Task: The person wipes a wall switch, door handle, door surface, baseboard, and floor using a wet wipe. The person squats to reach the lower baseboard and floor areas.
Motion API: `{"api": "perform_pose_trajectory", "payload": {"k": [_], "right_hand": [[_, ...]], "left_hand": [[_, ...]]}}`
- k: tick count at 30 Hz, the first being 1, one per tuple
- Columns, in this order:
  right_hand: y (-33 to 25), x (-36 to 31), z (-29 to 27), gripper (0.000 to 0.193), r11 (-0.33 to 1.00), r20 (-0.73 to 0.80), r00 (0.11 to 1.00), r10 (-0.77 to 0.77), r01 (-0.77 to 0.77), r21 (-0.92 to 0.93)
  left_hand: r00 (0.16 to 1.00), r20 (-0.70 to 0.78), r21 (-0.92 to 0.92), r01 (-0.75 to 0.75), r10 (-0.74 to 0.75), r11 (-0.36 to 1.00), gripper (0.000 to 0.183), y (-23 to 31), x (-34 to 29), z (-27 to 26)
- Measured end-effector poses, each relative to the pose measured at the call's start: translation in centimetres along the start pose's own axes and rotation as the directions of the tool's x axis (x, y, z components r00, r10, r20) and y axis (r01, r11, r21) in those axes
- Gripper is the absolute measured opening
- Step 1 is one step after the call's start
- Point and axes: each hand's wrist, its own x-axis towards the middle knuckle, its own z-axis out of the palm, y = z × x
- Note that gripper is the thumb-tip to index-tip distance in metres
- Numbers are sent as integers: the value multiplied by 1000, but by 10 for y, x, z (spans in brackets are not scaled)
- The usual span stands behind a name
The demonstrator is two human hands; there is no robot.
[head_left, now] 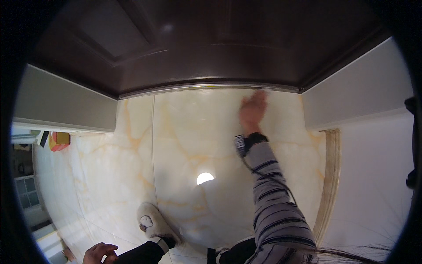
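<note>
My right arm, in a striped grey sleeve, reaches forward over the floor toward a dark brown door (193, 57). My right hand (253, 110) is close to the metal threshold strip (211, 86) at the door's foot. Motion smears its fingers, so I cannot make out their shape or any grip. A dark band with a small device (240, 144) sits at that wrist, and a cable runs up the sleeve. My left hand (101, 254) is low at the left beside my leg, fingers curled in, nothing visible in them; the lower edge cuts it off.
Pale walls (351, 88) flank the doorway on both sides. A light slipper (151, 220) is on my foot on the glossy, veined tile floor (184, 132). At the left stands a red and yellow object (59, 141). A stone-coloured trim (329, 180) edges the right wall.
</note>
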Motion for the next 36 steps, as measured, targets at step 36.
{"api": "perform_pose_trajectory", "payload": {"k": [36], "right_hand": [[201,59,27,58,992,-214,973,-86,103,70]], "left_hand": [[999,-34,22,18,-18,1000,15,-22,-9,26]]}}
